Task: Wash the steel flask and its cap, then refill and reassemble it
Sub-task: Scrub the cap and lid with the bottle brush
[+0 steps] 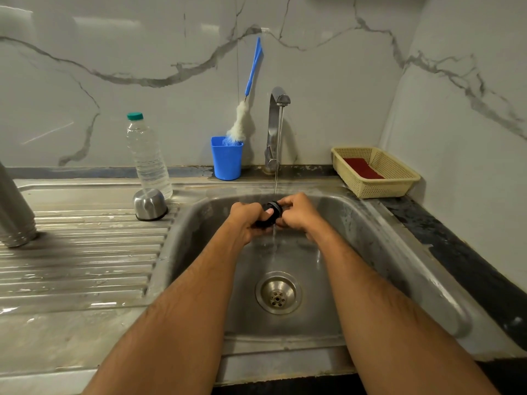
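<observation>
Hands (273, 216) round black stopper (271, 212), under tap (278, 109).

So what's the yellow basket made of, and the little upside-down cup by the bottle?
The yellow basket looks like plastic: matte, pale, with a moulded mesh of small holes. The upside-down cup looks like brushed steel: grey and shiny, catching a highlight, with a dark rim at its base that may be plastic or rubber.
</observation>
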